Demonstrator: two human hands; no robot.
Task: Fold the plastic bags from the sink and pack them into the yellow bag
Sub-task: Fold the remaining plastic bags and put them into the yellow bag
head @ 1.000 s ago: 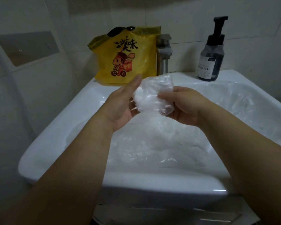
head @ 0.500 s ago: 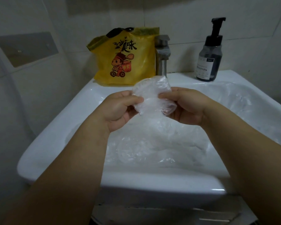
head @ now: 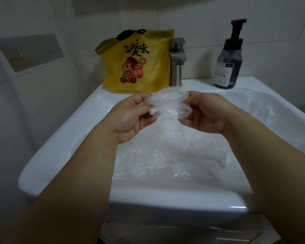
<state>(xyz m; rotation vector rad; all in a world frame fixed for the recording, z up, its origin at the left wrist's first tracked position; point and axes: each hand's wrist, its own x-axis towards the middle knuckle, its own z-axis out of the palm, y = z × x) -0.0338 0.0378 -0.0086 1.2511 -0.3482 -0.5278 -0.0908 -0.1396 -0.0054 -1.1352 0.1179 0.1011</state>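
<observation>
the clear bag [head: 167, 104] now lies flatter; your left hand [head: 130, 118] and right hand [head: 206, 117] pinch its ends over the sink [head: 60, 141].

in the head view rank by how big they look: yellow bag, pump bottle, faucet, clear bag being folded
1. yellow bag
2. pump bottle
3. clear plastic bag and faucet look about alike; the bag is nearer the camera, so unranked.

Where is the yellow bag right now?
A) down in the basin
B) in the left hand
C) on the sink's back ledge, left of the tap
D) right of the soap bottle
C: the yellow bag stands on the sink ledge, just left of the tap.
</observation>
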